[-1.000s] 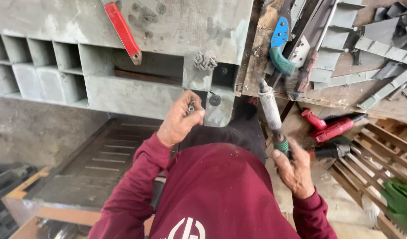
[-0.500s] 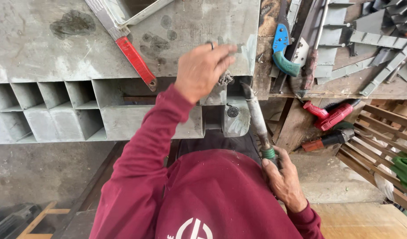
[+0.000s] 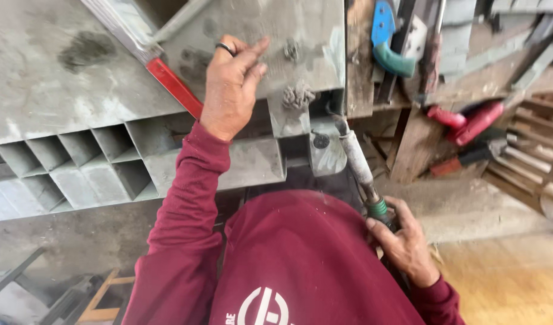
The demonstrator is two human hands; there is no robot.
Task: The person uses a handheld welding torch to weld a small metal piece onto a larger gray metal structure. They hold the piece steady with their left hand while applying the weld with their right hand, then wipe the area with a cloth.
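Left hand (image 3: 231, 90) open-fingered, resting on grey sheet-metal box (image 3: 60, 78) with open square cells; right hand (image 3: 402, 247) clasped round dusty grey green-collared tool (image 3: 359, 165).

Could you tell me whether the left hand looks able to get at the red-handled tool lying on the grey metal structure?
Probably yes: the left hand rests on the grey metal structure right beside the red-handled tool, with nothing between them.

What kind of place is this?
Likely a metal fabrication or welding workshop. The left hand rests on a grey steel frame of square tubes, the right hand grips a dusty green-collared tool handle, and red-handled clamps lie among scrap.
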